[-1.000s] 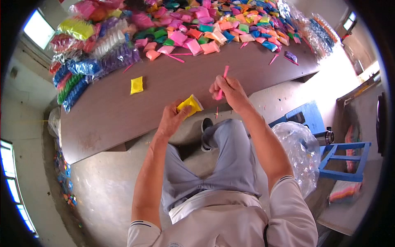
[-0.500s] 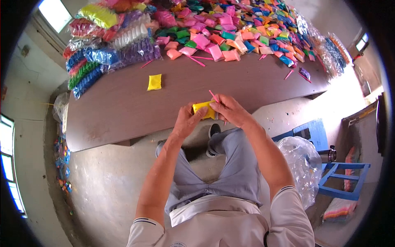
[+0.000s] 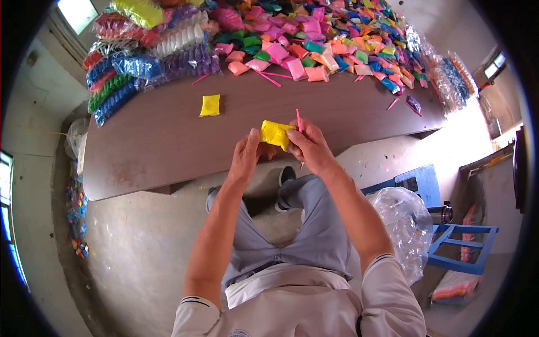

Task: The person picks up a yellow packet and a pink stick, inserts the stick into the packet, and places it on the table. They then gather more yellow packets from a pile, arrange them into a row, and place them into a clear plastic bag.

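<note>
A small yellow packet (image 3: 273, 133) is pinched at its right end by my right hand (image 3: 312, 148), over the table's near edge. The same hand also keeps a thin pink stick (image 3: 299, 120) upright, its lower tip showing beneath the fingers. My left hand (image 3: 245, 159) is at the packet's left end, thumb raised beside it and apart from the fingers, which reach partly hidden below the packet. Another yellow packet (image 3: 210, 105) lies flat on the brown table (image 3: 163, 135), farther off to the left.
Many coloured packets (image 3: 295, 67) heap at the table's back, with pink sticks (image 3: 268, 78) along the pile's edge. Bagged bundles (image 3: 135, 67) are stacked at back left. To my right are a clear plastic bag (image 3: 400, 224), a blue frame (image 3: 463, 247) and a dark flask (image 3: 441, 213).
My left thumb has come off the yellow packet's face to its left end. My right hand has turned the packet and stick, the stick now more upright.
</note>
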### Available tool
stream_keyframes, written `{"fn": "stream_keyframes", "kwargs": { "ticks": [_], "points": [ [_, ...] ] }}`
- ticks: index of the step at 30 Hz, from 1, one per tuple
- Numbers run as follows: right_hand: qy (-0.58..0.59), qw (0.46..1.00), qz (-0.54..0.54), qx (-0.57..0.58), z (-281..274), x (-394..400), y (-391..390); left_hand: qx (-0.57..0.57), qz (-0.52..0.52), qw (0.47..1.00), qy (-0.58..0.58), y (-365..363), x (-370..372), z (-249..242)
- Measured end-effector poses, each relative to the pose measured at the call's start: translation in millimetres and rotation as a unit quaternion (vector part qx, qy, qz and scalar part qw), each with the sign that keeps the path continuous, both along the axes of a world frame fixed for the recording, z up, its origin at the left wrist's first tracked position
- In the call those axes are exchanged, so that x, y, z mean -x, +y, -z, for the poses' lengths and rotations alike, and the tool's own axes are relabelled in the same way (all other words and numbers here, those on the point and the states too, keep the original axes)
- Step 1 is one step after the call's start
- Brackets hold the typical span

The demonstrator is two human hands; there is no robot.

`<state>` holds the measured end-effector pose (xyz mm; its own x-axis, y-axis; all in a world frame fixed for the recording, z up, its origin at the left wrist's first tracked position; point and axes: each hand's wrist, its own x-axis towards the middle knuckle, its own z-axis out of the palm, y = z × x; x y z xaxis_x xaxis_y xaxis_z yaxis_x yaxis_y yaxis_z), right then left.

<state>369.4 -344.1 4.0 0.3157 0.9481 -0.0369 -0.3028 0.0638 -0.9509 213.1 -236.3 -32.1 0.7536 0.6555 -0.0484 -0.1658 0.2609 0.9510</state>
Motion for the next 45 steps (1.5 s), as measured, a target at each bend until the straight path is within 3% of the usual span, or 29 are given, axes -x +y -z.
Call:
{"fn": "stream_keyframes", "kwargs": {
  "ticks": [3, 5, 8, 11, 12, 13, 15, 17, 19, 25, 27, 28, 30, 32, 35, 39, 41, 45],
  "points": [
    [-0.038, 0.998, 0.050, 0.006, 4, 10, -9, -0.056, 0.037, 0.997, -0.028, -16, 2, -2],
    [-0.061, 0.995, 0.079, 0.020, 8, 23, -18, -0.110, 0.002, 0.994, -0.001, -39, 1, -21],
    [-0.168, 0.973, 0.154, 0.034, 20, 40, -30, -0.099, -0.029, 0.995, -0.018, -41, -3, -7],
    [-0.245, 0.958, 0.131, 0.067, 29, 43, -38, -0.127, -0.049, 0.991, 0.022, -40, -5, -7],
    [-0.167, 0.967, 0.138, 0.131, 23, 41, -43, -0.140, -0.055, 0.987, 0.056, -38, -5, -8],
    [-0.167, 0.967, 0.138, 0.131, 17, 36, -43, -0.140, -0.055, 0.987, 0.056, -38, -5, -8],
    [-0.209, 0.943, 0.259, -0.008, 3, 20, -43, -0.167, -0.061, 0.981, 0.082, -39, -4, -8],
    [-0.219, 0.935, 0.278, 0.006, -6, 3, -45, -0.177, -0.056, 0.977, 0.101, -42, -4, -14],
    [-0.075, 0.952, 0.296, 0.024, -13, -9, -42, -0.188, -0.052, 0.974, 0.119, -41, -5, -11],
    [-0.227, 0.941, 0.249, -0.020, -5, 6, -38, -0.165, -0.059, 0.978, 0.115, -41, -7, -7],
    [-0.248, 0.938, 0.238, -0.037, 5, 10, -35, -0.256, -0.080, 0.937, 0.224, -41, -11, -17],
    [-0.250, 0.940, 0.230, -0.030, 7, 10, -35, -0.256, -0.080, 0.937, 0.226, -42, -16, -16],
    [-0.252, 0.942, 0.222, -0.023, 13, 7, -34, -0.460, -0.107, 0.841, 0.264, -44, -29, -17],
    [-0.410, 0.884, 0.226, 0.003, 21, -5, -32, -0.465, -0.085, 0.822, 0.318, -47, -40, -25],
    [-0.448, 0.870, 0.207, -0.010, 22, -20, -31, -0.473, -0.060, 0.797, 0.371, -41, -49, -30],
    [-0.403, 0.893, 0.197, 0.039, 30, -32, -30, -0.470, -0.042, 0.795, 0.381, -36, -50, -28],
    [-0.271, 0.904, 0.318, -0.093, 35, -34, -25, -0.473, -0.039, 0.792, 0.384, -36, -50, -29],
    [-0.309, 0.904, 0.288, -0.070, 30, -25, -26, -0.456, -0.030, 0.792, 0.404, -37, -51, -27]
  ]
}}
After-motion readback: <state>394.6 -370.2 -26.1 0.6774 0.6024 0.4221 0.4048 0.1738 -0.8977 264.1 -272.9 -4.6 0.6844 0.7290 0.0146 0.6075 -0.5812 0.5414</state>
